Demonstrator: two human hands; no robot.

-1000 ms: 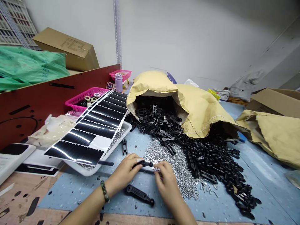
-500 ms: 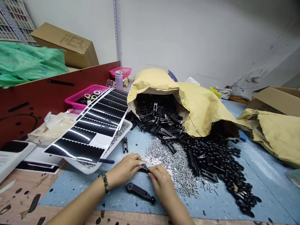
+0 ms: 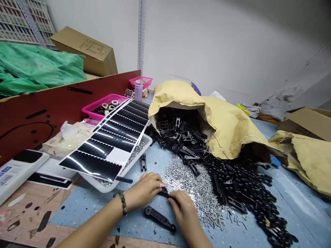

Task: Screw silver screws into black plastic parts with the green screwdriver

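Observation:
My left hand (image 3: 148, 187) and my right hand (image 3: 183, 204) meet over the blue mat, both with fingers closed on one small black plastic part (image 3: 163, 193). Most of that part is hidden under the fingers. A green bead bracelet (image 3: 123, 203) circles my left wrist. Just below the hands lies a longer black arm-shaped plastic piece (image 3: 160, 219), flat and touched by neither hand. Beyond my right hand spreads a pile of silver screws (image 3: 207, 193) with small nuts (image 3: 178, 172). A black slotted piece (image 3: 143, 162) lies alone above my left hand.
Yellow sacks (image 3: 178, 91) spill black plastic parts (image 3: 240, 182) across the right side. Black sticker sheets (image 3: 106, 137) rest on a white tray (image 3: 103, 187) of metal bits. Behind are a pink basket (image 3: 89, 112), a purple bottle (image 3: 138, 90) and a red-brown partition (image 3: 59, 103).
The whole view has shifted, so things appear slightly farther right and lower. Both hands stay closed on the small black part, with little movement relative to the mat.

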